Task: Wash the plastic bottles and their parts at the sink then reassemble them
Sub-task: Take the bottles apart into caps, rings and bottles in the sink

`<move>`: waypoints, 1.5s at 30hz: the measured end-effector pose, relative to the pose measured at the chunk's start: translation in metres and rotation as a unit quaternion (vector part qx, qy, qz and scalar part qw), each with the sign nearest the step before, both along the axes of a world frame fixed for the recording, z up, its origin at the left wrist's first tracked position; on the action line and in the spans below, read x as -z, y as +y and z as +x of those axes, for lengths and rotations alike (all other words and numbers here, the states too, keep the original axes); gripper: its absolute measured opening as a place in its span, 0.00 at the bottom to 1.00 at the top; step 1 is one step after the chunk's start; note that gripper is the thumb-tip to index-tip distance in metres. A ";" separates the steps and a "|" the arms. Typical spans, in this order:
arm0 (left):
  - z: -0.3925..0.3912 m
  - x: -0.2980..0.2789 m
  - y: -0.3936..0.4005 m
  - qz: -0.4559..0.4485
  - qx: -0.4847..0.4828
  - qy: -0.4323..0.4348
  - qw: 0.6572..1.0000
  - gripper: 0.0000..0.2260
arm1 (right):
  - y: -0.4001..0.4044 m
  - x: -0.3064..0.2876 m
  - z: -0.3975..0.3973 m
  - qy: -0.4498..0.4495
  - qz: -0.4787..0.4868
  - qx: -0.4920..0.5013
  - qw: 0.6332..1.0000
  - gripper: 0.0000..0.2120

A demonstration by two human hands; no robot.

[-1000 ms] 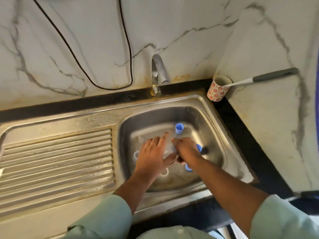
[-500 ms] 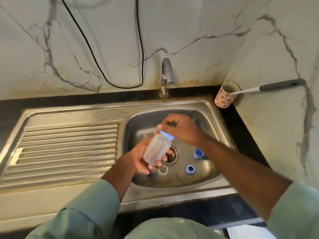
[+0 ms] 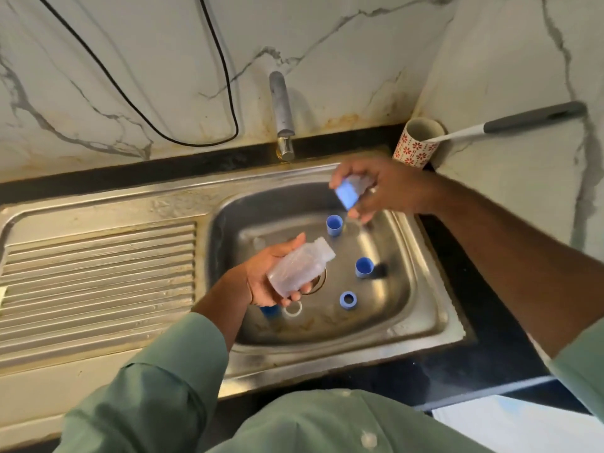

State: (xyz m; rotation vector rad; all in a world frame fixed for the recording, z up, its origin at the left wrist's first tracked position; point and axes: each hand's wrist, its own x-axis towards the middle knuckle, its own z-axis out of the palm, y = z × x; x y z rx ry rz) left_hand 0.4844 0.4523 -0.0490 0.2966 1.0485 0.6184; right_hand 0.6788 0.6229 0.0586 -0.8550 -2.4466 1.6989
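My left hand [image 3: 264, 277] holds a clear plastic bottle [image 3: 299, 268] without a cap, tilted over the sink basin [image 3: 228, 223]. My right hand [image 3: 384, 188] is raised near the basin's back right corner and grips a blue cap [image 3: 346, 194] with a blurred clear piece behind it. On the basin floor lie two blue caps [image 3: 334, 223] [image 3: 364, 266], a blue ring [image 3: 348, 300], a white ring [image 3: 293, 309] and another blue part [image 3: 270, 311] partly hidden under my left hand.
The tap [image 3: 281, 106] stands at the back of the sink, no water visible. A ribbed draining board [image 3: 98, 276] lies to the left. A patterned cup [image 3: 416, 145] holding a grey-handled brush [image 3: 523, 120] sits in the back right corner. A black cable [image 3: 157, 103] hangs on the wall.
Both hands rose from the basin floor. My left hand lifted the bottle, and my right hand pulled the blue cap off it and moved up and to the right.
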 end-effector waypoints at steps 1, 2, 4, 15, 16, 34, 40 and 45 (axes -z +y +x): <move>0.000 0.005 0.003 0.000 -0.022 0.008 1.000 0.28 | 0.011 -0.004 0.004 0.032 0.013 0.035 0.999 0.22; 0.002 0.014 0.008 0.013 -0.054 0.028 0.998 0.26 | 0.021 -0.005 0.007 0.051 0.021 0.064 0.996 0.22; 0.011 0.029 0.021 0.065 -0.095 0.120 0.986 0.24 | 0.033 0.006 0.011 0.048 0.041 0.090 0.994 0.23; 0.066 0.113 0.119 0.277 -0.019 0.527 0.803 0.23 | -0.003 0.133 0.021 0.074 -0.046 0.305 0.948 0.22; 0.070 0.125 0.125 0.272 -0.013 0.529 0.804 0.22 | -0.006 0.141 0.023 0.062 -0.055 0.316 0.945 0.22; 0.070 0.130 0.092 0.192 -0.072 0.490 0.847 0.40 | -0.021 0.170 0.042 0.047 -0.108 0.335 0.935 0.24; 0.065 0.088 0.067 0.076 -0.202 0.310 0.926 0.15 | -0.046 0.155 0.037 0.047 -0.060 0.334 0.939 0.22; 0.056 0.037 0.042 0.096 -0.117 0.110 0.982 0.17 | -0.072 0.135 0.023 0.062 -0.066 0.313 0.945 0.25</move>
